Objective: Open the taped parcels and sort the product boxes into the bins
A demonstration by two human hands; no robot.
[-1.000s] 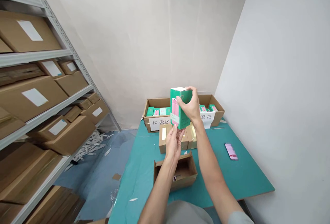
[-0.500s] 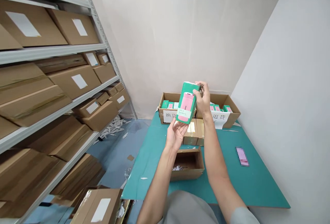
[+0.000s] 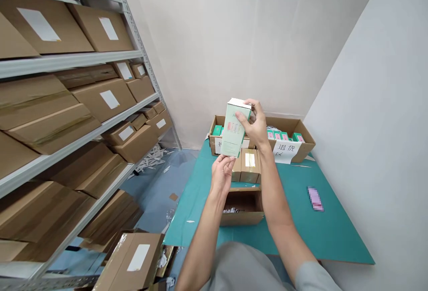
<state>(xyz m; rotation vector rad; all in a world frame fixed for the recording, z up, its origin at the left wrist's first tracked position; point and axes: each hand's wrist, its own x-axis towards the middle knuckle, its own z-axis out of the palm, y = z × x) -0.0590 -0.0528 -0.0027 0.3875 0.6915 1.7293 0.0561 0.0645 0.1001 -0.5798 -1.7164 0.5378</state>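
Note:
I hold a small product box upright in front of me, its pale green side with small pink marks facing me. My right hand grips its top right edge, fingers wrapped round it. My left hand pinches its bottom edge from below. Under my hands an open brown carton sits on the teal table. Small taped brown boxes stand just behind the carton.
Two open cartons with white labels and green boxes inside stand at the table's far edge. A pink phone lies at the right. Metal shelving full of brown cartons fills the left. A labelled carton sits on the floor.
The box has been turned in my hands: the green face with the pink picture gave way to the pale green side. My view has drifted slightly left.

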